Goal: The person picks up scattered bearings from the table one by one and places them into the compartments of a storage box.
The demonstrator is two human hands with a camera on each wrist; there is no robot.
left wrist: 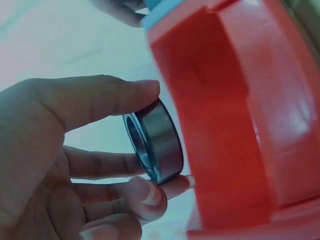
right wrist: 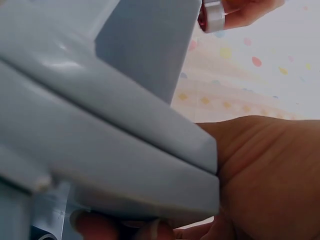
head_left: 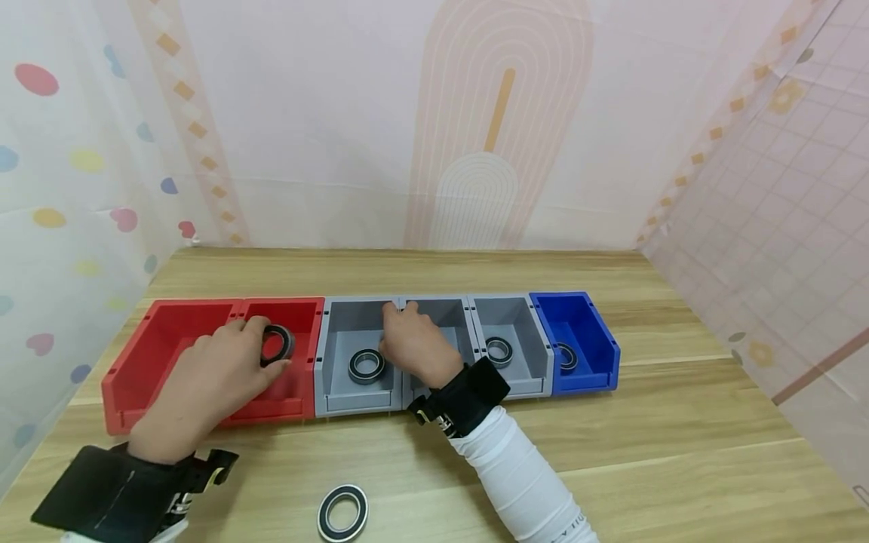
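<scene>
My left hand [head_left: 217, 362] pinches a ball bearing [head_left: 277, 345] between thumb and fingers, tilted on edge over the right-hand red bin [head_left: 299, 400]. In the left wrist view, the bearing [left wrist: 162, 142] shows its smooth steel outer ring beside the red bin wall. My right hand [head_left: 419, 345] reaches in at the divider between the left and middle grey bins [head_left: 441, 313]. Grey walls [right wrist: 125, 145] cover much of that hand in the right wrist view, so whether its fingers hold anything is hidden. Another bearing [head_left: 366, 366] lies in the left grey bin, beside the right hand.
The row also has a left red bin [head_left: 129, 377], a right grey bin [head_left: 536, 385] with a bearing [head_left: 498, 352], and a blue bin [head_left: 591, 354] with a smaller bearing [head_left: 567, 357]. One bearing [head_left: 323, 513] lies on the wooden table [head_left: 679, 452] in front. Patterned curtains [head_left: 326, 136] stand behind.
</scene>
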